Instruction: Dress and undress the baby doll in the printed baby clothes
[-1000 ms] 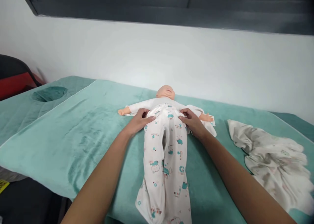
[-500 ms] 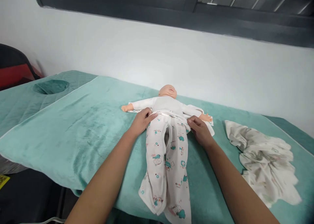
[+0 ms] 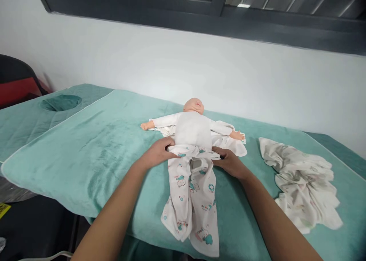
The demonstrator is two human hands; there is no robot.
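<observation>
A baby doll in a white long-sleeved top lies on its back on a teal towel, head toward the wall, arms spread. White printed trousers cover its legs and hang over the near edge. My left hand is closed on the waistband at the doll's left side. My right hand grips the waistband on the other side. The waistband sits low on the doll's hips, with the white belly bare of it. A white cloth lies spread under the doll's torso.
A crumpled white printed cloth lies on the towel to the right. The padded table has a round face hole at the far left. A red and black chair stands at the left edge. A white wall rises behind the table.
Both hands have pulled the trousers' waistband down from the doll's chest to its hips, toward me. The trouser legs now bunch and hang further over the near edge.
</observation>
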